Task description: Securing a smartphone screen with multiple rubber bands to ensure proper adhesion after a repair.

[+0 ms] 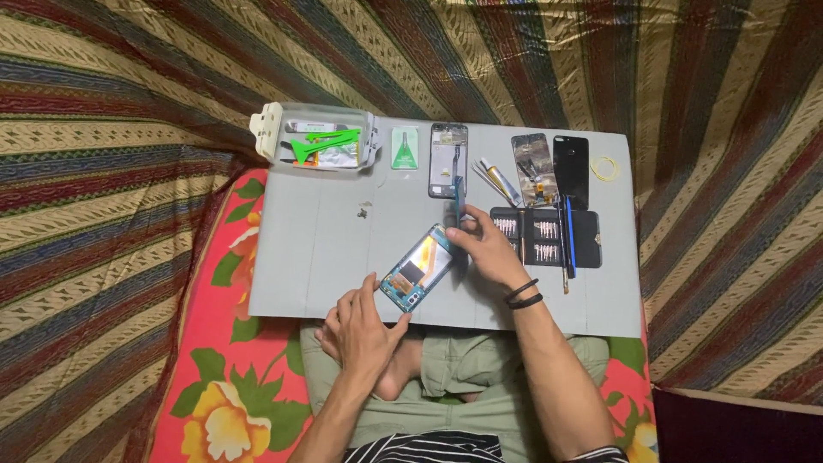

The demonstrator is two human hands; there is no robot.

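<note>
Opened phone (pixel 417 268) — back cover off, teal frame, orange-lit insides showing — lies diagonally on grey mat (pixel 343 257), near front edge.

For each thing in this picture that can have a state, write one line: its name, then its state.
Opened phone: back off, insides showing, held by both hands.
Plastic box: lid open.
Bit case: open, bits showing.
Left hand: gripping the phone's lower end.
Right hand: fingers on its upper end.

Around you, striped cloth (pixel 549 51) in maroon, gold and green filling the backdrop, red floral bedsheet (pixel 227 377) under you, grey counter (pixel 326 249) across your lap, dark maroon edge (pixel 737 424) at your lower right, dim warm light.
</note>
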